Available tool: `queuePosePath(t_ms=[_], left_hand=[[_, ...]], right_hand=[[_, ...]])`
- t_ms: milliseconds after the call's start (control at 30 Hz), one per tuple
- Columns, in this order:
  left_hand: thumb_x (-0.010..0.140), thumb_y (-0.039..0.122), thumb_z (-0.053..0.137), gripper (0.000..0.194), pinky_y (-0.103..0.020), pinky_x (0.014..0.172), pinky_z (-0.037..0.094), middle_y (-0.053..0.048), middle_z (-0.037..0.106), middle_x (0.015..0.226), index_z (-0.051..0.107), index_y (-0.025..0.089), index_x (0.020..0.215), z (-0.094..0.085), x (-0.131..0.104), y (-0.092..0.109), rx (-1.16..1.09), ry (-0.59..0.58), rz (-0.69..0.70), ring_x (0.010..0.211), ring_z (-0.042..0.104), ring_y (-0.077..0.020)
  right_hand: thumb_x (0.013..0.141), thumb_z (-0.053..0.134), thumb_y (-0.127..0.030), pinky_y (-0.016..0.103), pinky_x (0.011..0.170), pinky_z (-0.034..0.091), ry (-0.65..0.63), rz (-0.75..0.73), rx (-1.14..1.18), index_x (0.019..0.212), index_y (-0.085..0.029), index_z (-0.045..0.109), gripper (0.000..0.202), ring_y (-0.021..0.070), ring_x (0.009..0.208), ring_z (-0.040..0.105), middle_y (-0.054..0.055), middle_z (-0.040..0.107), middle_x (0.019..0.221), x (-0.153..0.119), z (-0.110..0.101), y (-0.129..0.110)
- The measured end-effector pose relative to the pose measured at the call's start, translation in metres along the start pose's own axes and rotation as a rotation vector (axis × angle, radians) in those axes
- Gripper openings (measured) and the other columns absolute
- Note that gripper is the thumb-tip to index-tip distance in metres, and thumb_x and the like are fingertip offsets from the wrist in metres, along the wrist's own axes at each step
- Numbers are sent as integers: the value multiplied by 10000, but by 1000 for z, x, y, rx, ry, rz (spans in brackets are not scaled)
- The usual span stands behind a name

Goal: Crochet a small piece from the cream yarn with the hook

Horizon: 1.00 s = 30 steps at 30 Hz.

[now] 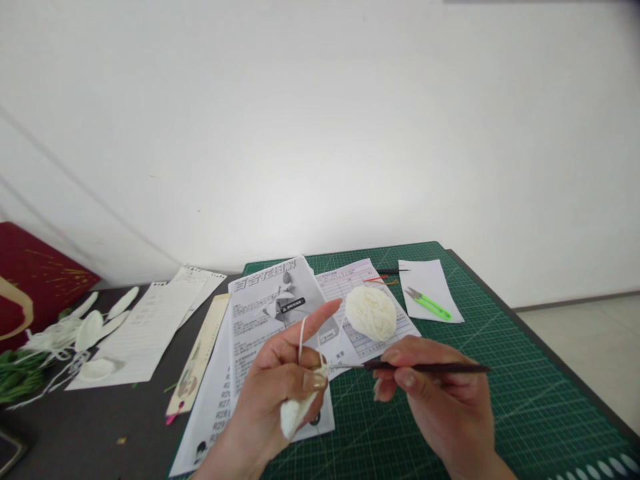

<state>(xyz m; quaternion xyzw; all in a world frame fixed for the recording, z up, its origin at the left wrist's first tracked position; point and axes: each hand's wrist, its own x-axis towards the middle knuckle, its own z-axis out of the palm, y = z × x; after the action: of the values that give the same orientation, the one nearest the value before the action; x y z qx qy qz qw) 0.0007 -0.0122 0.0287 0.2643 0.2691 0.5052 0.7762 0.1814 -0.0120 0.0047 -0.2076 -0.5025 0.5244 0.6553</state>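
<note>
Crochet piece point(293, 417) sits in left hand point(273, 390) near sheet point(256, 328) titled "百合花图解".

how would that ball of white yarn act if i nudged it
The yarn ball would probably roll or wobble, given its rounded shape. It looks light and squashy, being loosely wound strands. It may also tug a little, since a strand seems to run toward the left hand.

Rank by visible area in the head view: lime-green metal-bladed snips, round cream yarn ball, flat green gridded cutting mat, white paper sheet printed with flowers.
1. Cutting mat
2. Flower sheet, partly hidden by the left hand
3. Yarn ball
4. Snips
</note>
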Motion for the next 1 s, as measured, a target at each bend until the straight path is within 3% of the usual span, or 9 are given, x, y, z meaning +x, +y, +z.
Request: queuePosePath(t_ms=[133, 233, 333, 433, 567, 800, 1000], left_hand=[[604, 5, 562, 622, -132, 279, 247, 72, 411, 390, 667, 167, 1195, 0, 2, 1, -9, -60, -4, 267, 233, -33], [604, -20, 541, 606, -132, 276, 253, 87, 382, 385, 679, 136, 1173, 1, 1, 2, -54, -36, -40, 259, 206, -29], [588, -33, 539, 609, -137, 269, 259, 91, 391, 404, 686, 125, 1157, 0, 0, 3, -84, -28, -87, 255, 202, -26], [582, -38, 544, 605, -137, 264, 259, 91, 406, 412, 692, 125, 1145, -2, 0, 3, -88, -25, -102, 253, 208, -24], [572, -39, 562, 622, -134, 263, 263, 72, 475, 424, 692, 145, 1152, -3, 1, 3, -63, -31, -95, 252, 240, -22], [557, -24, 559, 662, -129, 279, 270, 55, 473, 395, 681, 174, 1177, -4, 4, 2, -8, -95, -96, 267, 265, -32], [571, -12, 562, 647, -138, 283, 244, 80, 391, 390, 679, 171, 1181, -4, 4, 4, 20, -87, -85, 270, 229, -33]], right_hand=[[833, 653, -102, 232, 533, 581, -159, -183, -241, 929, -225, 759, 189, 169, 639, 720, 57, 754, 804, 1, -8, -7], [914, 550, -196, 280, 555, 590, -266, -275, -346, 1011, -232, 747, 223, 206, 695, 727, 89, 758, 828, 1, -17, -8], [914, 544, -208, 320, 595, 600, -339, -328, -399, 1078, -239, 725, 246, 222, 720, 727, 100, 758, 897, -1, -22, -7], [863, 614, -141, 288, 553, 604, -270, -321, -403, 1025, -237, 743, 228, 209, 677, 731, 81, 763, 853, -2, -18, -8], [795, 681, -65, 252, 510, 605, -144, -196, -267, 953, -213, 750, 227, 176, 599, 722, 59, 757, 828, -4, -9, -9], [832, 653, -99, 240, 510, 604, -24, 69, 18, 956, -233, 733, 199, 148, 563, 714, 18, 751, 775, -6, -7, 0], [809, 681, -110, 272, 522, 597, -19, 37, -35, 917, -226, 746, 171, 170, 585, 712, 36, 751, 770, -1, -7, -3]])
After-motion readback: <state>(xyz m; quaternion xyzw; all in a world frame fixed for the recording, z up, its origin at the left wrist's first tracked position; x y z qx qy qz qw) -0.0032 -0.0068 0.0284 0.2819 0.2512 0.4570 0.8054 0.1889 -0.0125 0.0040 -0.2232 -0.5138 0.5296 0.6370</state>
